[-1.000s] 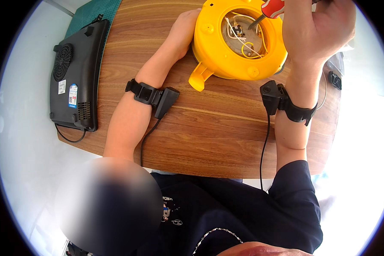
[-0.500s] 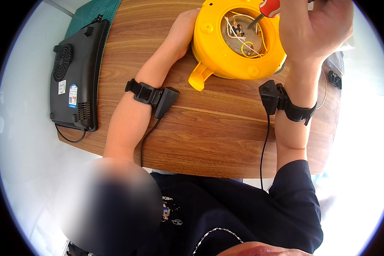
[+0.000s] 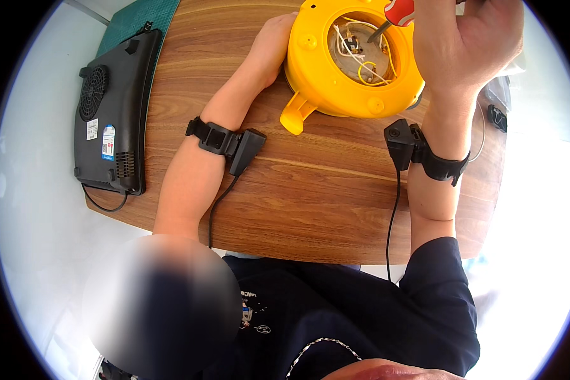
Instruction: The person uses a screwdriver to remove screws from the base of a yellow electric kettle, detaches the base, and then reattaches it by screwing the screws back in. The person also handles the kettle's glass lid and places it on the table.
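A round yellow plastic appliance housing (image 3: 335, 88) lies at the far middle of the table, its large opening facing up. Inside show a grey metal plate (image 3: 345, 61), white and yellow wires, and small terminals. My left hand (image 3: 277, 47) grips the housing's left side, its fingers mostly hidden behind the rim. At the upper right, my right hand (image 3: 472, 47) is closed on a screwdriver (image 3: 399, 12) with a red and white handle. The screwdriver's shaft slants down into the opening, near the wires; I cannot tell whether the tip touches a screw. A yellow handle tab (image 3: 294, 114) juts from the housing.
On the left, a black induction cooker (image 3: 117, 114) rests underside up, partly on a green mat (image 3: 133, 28). Black strapped devices (image 3: 234, 149) with cables sit on both forearms. A small black clip-like object (image 3: 497, 118) and a thin pale cable lie at the right edge.
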Demonstrator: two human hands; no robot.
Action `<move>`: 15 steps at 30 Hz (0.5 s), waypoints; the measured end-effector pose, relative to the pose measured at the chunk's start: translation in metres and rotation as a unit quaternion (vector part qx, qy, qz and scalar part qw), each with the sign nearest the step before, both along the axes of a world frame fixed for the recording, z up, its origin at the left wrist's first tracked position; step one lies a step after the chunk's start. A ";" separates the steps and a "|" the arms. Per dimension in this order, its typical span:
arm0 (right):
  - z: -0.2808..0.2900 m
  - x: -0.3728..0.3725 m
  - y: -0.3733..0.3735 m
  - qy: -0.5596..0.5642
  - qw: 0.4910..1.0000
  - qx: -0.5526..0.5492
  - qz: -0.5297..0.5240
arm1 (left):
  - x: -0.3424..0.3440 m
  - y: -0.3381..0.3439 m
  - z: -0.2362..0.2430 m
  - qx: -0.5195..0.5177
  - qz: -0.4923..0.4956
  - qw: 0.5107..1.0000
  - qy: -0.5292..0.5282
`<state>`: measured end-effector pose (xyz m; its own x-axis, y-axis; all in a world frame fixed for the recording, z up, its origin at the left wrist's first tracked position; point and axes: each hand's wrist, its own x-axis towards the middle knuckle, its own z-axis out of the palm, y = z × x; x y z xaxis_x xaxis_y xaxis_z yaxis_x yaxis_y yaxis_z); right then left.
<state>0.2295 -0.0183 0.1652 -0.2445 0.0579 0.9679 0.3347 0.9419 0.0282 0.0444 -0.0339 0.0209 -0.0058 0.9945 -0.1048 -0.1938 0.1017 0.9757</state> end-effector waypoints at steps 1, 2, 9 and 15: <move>0.002 -0.001 -0.003 -0.008 1.000 -0.005 0.008 | -0.001 0.000 0.000 -0.003 -0.001 1.000 0.001; 0.006 -0.003 -0.010 -0.015 1.000 -0.010 0.016 | -0.001 0.000 0.000 -0.006 -0.002 1.000 0.002; -0.015 -0.005 0.003 0.067 0.995 -0.076 0.023 | 0.000 0.001 -0.001 -0.007 0.000 1.000 0.000; -0.002 0.020 0.018 -0.021 0.994 0.063 -0.086 | -0.007 0.007 -0.011 0.009 -0.015 1.000 -0.011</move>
